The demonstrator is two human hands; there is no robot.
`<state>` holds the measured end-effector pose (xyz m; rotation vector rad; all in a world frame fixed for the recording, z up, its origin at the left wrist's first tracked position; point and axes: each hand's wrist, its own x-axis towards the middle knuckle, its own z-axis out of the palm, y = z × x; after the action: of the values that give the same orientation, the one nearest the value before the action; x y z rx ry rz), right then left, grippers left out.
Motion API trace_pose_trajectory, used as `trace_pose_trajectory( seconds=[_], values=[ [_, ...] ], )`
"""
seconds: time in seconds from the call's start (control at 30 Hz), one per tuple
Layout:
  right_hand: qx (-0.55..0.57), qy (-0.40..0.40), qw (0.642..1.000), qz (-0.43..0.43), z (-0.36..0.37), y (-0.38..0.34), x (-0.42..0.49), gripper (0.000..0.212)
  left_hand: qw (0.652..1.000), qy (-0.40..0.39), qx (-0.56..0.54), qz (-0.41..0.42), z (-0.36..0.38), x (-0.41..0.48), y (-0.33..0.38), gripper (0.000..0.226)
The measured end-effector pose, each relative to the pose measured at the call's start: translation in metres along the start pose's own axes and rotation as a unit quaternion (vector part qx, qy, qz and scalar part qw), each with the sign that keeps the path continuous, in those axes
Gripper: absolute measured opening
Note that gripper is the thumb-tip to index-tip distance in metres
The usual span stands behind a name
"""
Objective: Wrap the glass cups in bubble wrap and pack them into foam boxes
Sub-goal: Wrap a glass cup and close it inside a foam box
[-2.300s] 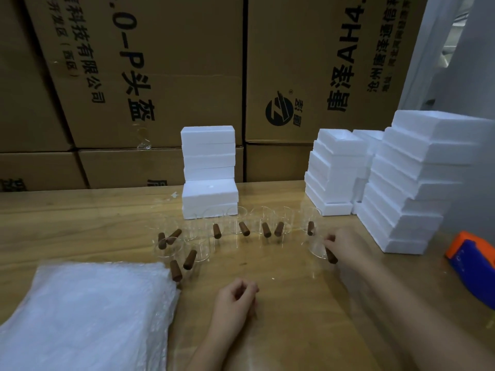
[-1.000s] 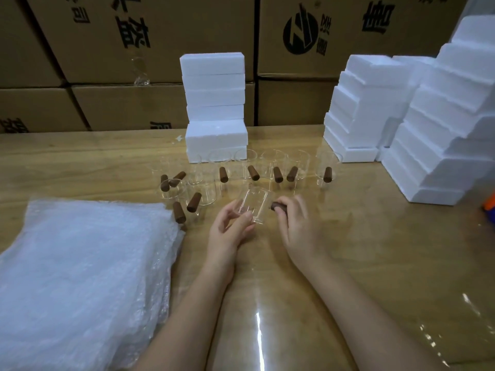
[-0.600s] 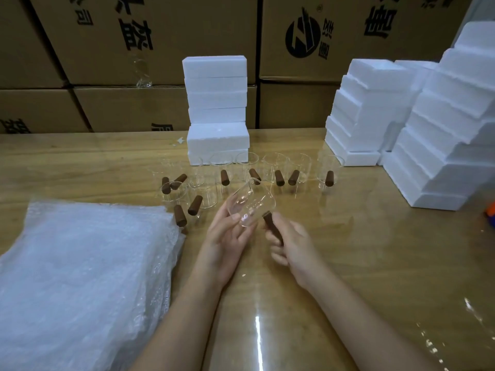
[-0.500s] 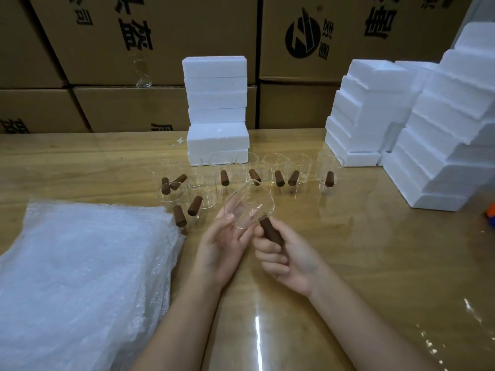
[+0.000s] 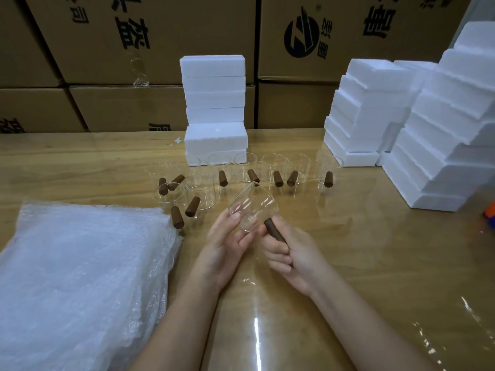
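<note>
The job looked barely begun. One glass cup (image 5: 251, 210) was off the desk (image 5: 361, 263), tilted in the air just in front of the person. The left hand (image 5: 227, 245) cradled its clear body between thumb and fingers. The right hand (image 5: 292, 253) was closed around its brown stick handle (image 5: 274, 232). No wrapping was on it.

The bubble wrap (image 5: 80, 277) lay as a thick pile of sheets at the left of the desk, just beside the left forearm, and no sheet had been pulled out or spread. The other cups (image 5: 273, 168) stood bare in a loose row and cluster further back. About nine brown handles could be counted, though the clear glass made an exact count uncertain.

The foam boxes (image 5: 214, 103) were stacked behind that row, with more stacks (image 5: 369, 111) to the right. None of them sat open near the hands. Whether any already held a cup could not be told from outside. Cardboard cartons (image 5: 187, 36) formed a wall at the back.

By my reading, the step in hand was picking up the first cup to carry it to the wrap. Every cup in sight was yet to be wrapped and boxed.
</note>
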<state>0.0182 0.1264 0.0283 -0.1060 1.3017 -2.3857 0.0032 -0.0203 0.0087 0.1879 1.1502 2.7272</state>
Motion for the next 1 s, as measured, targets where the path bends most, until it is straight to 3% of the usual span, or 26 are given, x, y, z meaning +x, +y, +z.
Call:
trace_pose_trajectory(
  seconds=[0.1, 0.2, 0.33, 0.4, 0.53, 0.63, 0.67, 0.77, 0.83, 0.93, 1.0],
  values=[
    [-0.159, 0.075, 0.984, -0.04, -0.009, 0.002, 0.005, 0.038, 0.999, 0.037, 0.034, 0.012, -0.001, 0.001, -0.004, 0.045],
    [-0.341, 0.151, 0.921, -0.111, -0.018, 0.005, 0.007, 0.038, 0.995, 0.074, 0.066, 0.026, 0.0, 0.001, -0.007, 0.042],
    [-0.631, 0.186, 0.708, -0.256, -0.02, 0.009, 0.002, 0.02, 0.986, 0.108, 0.104, 0.066, 0.003, 0.003, -0.013, 0.036],
    [-0.685, 0.172, 0.643, -0.296, -0.015, 0.011, 0.0, 0.022, 0.983, 0.112, 0.122, 0.082, 0.002, 0.004, -0.014, 0.034],
    [-0.708, 0.157, 0.625, -0.288, -0.008, 0.014, 0.0, 0.03, 0.978, 0.101, 0.166, 0.075, 0.003, 0.004, -0.015, 0.039],
    [-0.73, 0.166, 0.579, -0.324, 0.0, 0.021, 0.001, 0.025, 0.973, 0.147, 0.173, 0.049, 0.009, 0.004, -0.015, 0.058],
    [-0.72, 0.178, 0.592, -0.315, 0.004, 0.024, 0.0, 0.023, 0.968, 0.165, 0.185, 0.045, 0.01, 0.004, -0.016, 0.067],
    [-0.57, 0.159, 0.778, -0.212, 0.007, 0.033, 0.0, 0.014, 0.956, 0.198, 0.211, 0.049, 0.01, 0.006, -0.017, 0.062],
    [-0.452, 0.14, 0.864, -0.173, 0.009, 0.034, 0.002, 0.008, 0.955, 0.196, 0.214, 0.061, 0.011, 0.006, -0.016, 0.056],
    [-0.285, 0.101, 0.95, -0.078, 0.015, 0.033, 0.002, 0.025, 0.96, 0.189, 0.197, 0.057, 0.013, 0.006, -0.014, 0.058],
    [-0.178, 0.064, 0.982, -0.024, 0.019, 0.032, 0.001, 0.029, 0.965, 0.187, 0.179, 0.048, 0.014, 0.005, -0.014, 0.06]
  ],
)
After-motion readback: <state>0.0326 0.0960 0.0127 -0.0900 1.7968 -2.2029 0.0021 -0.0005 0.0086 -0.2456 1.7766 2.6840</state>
